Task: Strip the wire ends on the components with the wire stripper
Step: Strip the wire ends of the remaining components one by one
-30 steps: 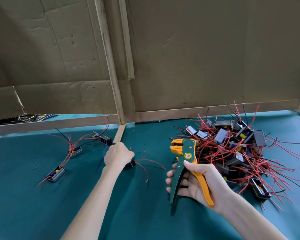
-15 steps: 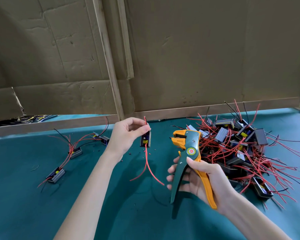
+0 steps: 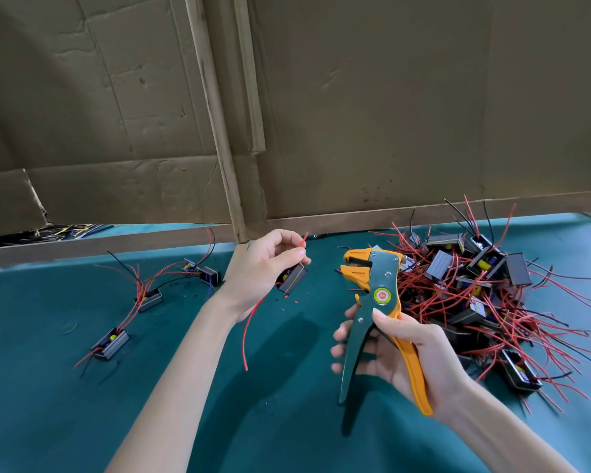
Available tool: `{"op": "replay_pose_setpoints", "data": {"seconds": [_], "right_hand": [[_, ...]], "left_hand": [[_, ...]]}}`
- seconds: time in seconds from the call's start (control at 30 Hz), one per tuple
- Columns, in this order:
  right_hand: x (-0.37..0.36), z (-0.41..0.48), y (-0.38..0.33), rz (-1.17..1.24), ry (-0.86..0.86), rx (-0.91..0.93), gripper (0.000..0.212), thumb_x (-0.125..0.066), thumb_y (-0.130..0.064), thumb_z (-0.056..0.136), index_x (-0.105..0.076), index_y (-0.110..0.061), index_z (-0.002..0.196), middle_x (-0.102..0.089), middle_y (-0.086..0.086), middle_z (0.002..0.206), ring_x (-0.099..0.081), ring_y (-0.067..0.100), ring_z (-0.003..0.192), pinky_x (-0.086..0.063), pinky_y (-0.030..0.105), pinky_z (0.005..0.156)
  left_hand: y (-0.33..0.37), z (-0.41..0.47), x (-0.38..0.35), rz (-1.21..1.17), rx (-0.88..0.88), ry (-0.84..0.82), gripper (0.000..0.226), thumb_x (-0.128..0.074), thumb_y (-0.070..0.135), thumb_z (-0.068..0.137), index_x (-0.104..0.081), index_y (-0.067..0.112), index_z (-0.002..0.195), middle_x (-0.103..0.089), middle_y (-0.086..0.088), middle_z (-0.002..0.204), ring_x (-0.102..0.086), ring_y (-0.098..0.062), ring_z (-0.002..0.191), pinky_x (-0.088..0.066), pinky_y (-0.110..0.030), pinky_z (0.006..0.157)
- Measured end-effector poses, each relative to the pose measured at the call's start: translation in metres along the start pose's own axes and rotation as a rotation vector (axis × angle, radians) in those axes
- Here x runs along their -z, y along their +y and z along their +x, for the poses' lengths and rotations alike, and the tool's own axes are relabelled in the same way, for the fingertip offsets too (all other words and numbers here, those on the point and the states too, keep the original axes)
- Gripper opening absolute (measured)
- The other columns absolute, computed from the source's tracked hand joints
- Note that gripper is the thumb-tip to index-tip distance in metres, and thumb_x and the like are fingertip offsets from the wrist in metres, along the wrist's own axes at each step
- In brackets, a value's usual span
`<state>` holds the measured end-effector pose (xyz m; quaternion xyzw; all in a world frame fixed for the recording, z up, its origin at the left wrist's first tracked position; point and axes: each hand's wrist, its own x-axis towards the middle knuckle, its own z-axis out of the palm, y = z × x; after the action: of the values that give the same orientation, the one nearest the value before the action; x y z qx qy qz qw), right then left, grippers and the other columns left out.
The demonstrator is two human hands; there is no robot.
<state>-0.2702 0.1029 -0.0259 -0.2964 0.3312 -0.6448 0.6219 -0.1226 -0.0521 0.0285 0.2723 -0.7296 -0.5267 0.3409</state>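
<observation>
Component point(image 3: 292, 280) up off teal table point(image 3: 48, 404), L hand point(image 3: 261, 269) pinching its red wire point(image 3: 304, 237) w/ thumb + fingers. Wire stripper point(image 3: 377, 295) just beside, R hand point(image 3: 403, 349) wrapped round handles. Component pile point(image 3: 485, 285) behind.

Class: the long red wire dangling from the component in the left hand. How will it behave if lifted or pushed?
Probably floppy: the red wire droops in a loose curve below the component in the left hand. Pushed endwise, it would probably buckle, being so thin.
</observation>
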Motion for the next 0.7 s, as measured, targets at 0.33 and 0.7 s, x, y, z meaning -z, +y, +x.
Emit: {"op": "replay_pose_setpoints", "data": {"seconds": [0.33,0.7], "right_hand": [[0.002,-0.001,0.002,-0.123,-0.108,-0.005,0.031,-0.079,-0.01,0.069,-0.067,-0.004,0.097,-0.062,0.027,0.087,-0.064,0.041,0.076,-0.054,0.052,0.071],[0.002,-0.001,0.001,-0.141,-0.146,0.009,0.03,-0.076,-0.008,0.072,-0.066,-0.005,0.1,-0.061,0.026,0.086,-0.063,0.041,0.077,-0.054,0.053,0.072]], "left_hand": [[0.021,-0.01,-0.001,0.071,-0.053,-0.173,0.009,-0.065,0.009,0.089,-0.07,0.015,0.085,-0.068,0.011,0.072,-0.06,0.0,0.069,-0.045,-0.012,0.066],[0.021,-0.01,0.001,0.119,-0.075,-0.173,0.007,-0.075,0.025,0.079,-0.069,0.024,0.076,-0.068,0.007,0.074,-0.061,-0.007,0.071,-0.046,-0.021,0.073]]}}
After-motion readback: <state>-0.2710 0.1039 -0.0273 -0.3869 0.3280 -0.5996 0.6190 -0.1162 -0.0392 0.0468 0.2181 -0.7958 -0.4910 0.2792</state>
